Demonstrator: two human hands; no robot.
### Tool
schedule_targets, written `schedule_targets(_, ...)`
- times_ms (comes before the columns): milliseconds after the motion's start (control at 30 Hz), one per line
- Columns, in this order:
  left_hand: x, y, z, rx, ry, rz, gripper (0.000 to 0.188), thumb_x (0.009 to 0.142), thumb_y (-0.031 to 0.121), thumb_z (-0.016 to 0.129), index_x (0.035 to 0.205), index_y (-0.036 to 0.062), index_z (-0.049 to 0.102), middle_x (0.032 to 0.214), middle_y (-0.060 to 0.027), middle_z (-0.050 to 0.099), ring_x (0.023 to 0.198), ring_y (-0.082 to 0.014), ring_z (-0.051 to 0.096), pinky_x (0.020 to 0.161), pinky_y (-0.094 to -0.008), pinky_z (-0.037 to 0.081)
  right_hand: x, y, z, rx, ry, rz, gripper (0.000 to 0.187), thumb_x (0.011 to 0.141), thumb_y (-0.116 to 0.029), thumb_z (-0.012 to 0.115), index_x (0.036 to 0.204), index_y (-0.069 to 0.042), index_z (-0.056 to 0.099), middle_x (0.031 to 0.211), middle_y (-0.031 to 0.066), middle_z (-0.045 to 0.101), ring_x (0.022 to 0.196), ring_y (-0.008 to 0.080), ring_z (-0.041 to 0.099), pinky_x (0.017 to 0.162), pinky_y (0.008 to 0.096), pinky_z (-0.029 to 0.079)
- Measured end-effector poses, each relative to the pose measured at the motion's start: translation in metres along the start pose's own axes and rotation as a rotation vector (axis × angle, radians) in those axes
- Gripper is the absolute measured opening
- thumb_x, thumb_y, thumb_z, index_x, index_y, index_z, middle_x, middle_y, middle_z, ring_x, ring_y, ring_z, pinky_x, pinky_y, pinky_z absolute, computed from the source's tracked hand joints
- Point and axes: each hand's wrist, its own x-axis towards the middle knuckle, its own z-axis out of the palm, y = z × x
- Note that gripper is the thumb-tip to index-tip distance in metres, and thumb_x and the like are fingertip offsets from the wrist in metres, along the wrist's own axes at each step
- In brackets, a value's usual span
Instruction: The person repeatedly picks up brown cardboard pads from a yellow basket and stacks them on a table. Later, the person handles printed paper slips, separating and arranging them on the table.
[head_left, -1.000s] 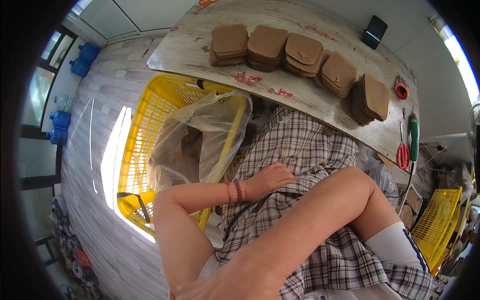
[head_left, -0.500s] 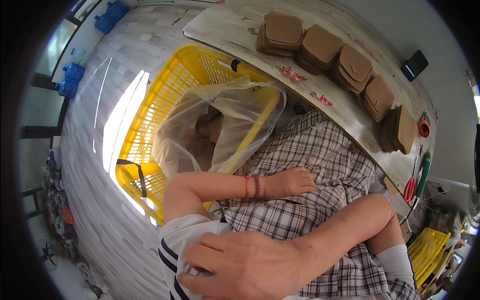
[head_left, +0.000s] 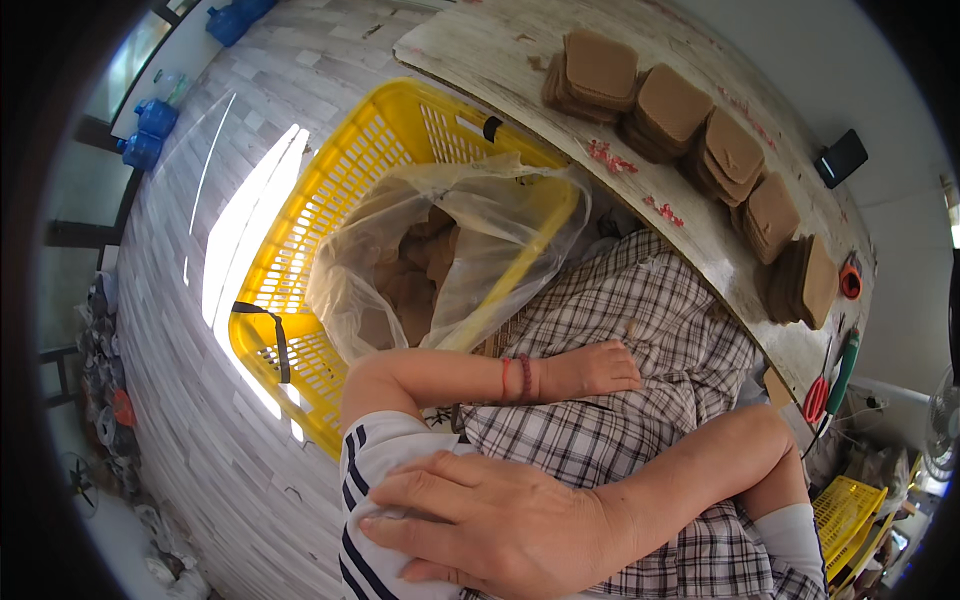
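My left hand (head_left: 597, 371), with red bracelets (head_left: 516, 378) at its wrist, rests on the checked apron (head_left: 600, 300) over my lap. Its fingers are curled in, and nothing shows in them. My right arm crosses in front of me. On the white, dark-striped sleeve (head_left: 372, 505) of my left arm lies my right hand (head_left: 500, 525), palm down, its fingers apart. Beyond my left forearm stands a yellow plastic basket (head_left: 283, 262), with a clear plastic bag (head_left: 500, 245) in it. Brown flat pieces (head_left: 405, 290) lie inside the bag, partly hidden by its folds.
Several stacks of brown rounded-square pieces (head_left: 675, 105) stand on the worn white table (head_left: 490, 55). Red-handled scissors (head_left: 817, 398), a green-handled tool (head_left: 846, 362) and an orange-ringed item (head_left: 850, 277) lie at its right. Blue water jugs (head_left: 148, 135) stand far left. Another yellow basket (head_left: 845, 510) is at lower right.
My view has shifted slightly, so the table and basket appear a little farther right. My right hand's fingers have moved and spread on the sleeve. My left hand stays on my lap.
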Motion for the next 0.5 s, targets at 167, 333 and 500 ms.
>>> schedule_targets(167, 0.0, 0.002, 0.001, 0.002, 0.006, -0.014, 0.03, 0.082, 0.005, 0.058, 0.111, 0.0033, 0.063, 0.106, -0.0035, 0.061, 0.102, -0.0187, 0.057, 0.094, -0.0343, 0.045, 0.004, -0.024, -0.03, 0.057, -0.205, 0.152, 0.05, 0.069, -0.03, 0.071, 0.11, -0.003, 0.06, 0.1, 0.0145, 0.058, 0.084, 0.0241, 0.059, 0.06, 0.0325, 0.053)
schedule_targets(333, 0.002, 0.003, -0.002, -0.017, 0.001, -0.031, 0.029, 0.083, 0.006, 0.058, 0.112, 0.0037, 0.063, 0.106, -0.003, 0.062, 0.102, -0.0182, 0.058, 0.094, -0.034, 0.045, -0.012, -0.024, -0.03, 0.153, -0.083, 0.084, 0.043, 0.072, -0.03, 0.069, 0.105, -0.003, 0.062, 0.099, 0.0138, 0.058, 0.079, 0.0235, 0.059, 0.057, 0.0285, 0.053)
schedule_targets(500, 0.004, 0.007, -0.005, -0.027, -0.031, -0.079, 0.029, 0.085, 0.007, 0.057, 0.113, 0.0056, 0.063, 0.104, -0.0028, 0.061, 0.101, -0.018, 0.058, 0.095, -0.0335, 0.044, -0.024, -0.034, -0.048, 0.331, -0.175, 0.142, 0.024, 0.079, -0.028, 0.064, 0.086, -0.005, 0.066, 0.093, 0.0119, 0.06, 0.07, 0.0212, 0.059, 0.052, 0.0229, 0.05)
